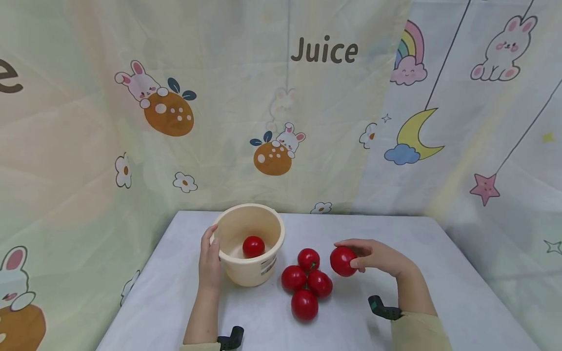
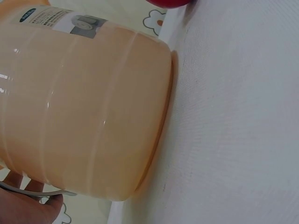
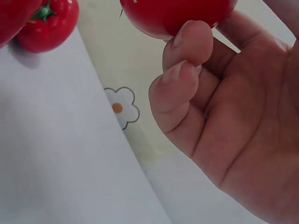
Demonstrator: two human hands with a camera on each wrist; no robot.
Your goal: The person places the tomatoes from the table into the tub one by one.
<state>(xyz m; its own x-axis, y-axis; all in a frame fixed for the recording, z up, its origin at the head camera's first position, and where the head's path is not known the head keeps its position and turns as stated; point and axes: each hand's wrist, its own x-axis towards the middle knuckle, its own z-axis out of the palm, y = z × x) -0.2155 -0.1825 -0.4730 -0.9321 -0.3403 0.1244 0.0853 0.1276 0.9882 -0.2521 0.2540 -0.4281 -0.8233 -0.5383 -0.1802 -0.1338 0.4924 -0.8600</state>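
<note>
A printed curtain with rabbits, daisies and the word "Juice" hangs behind the far edge of the white table, and on it, towards the far left corner, stands a cream bucket with a label on its wall and a single red tomato lying inside. Just right of the bucket, four tomatoes sit bunched together, lying between it and the right hand. That hand, out towards the table's right edge, pinches another tomato, the held tomato, between thumb and fingertips; seen from its wrist, the lower two fingers curl in beneath the fruit. The left hand grips the bucket at its left side, fingers curled about the pale handle. Each arm wears a black wrist camera by a beige sleeve. The held tomato is above the table, just beside the bunch and apart from the bucket; it looks round, glossy and deep red. One tomato of the bunch shows its green calyx.
</note>
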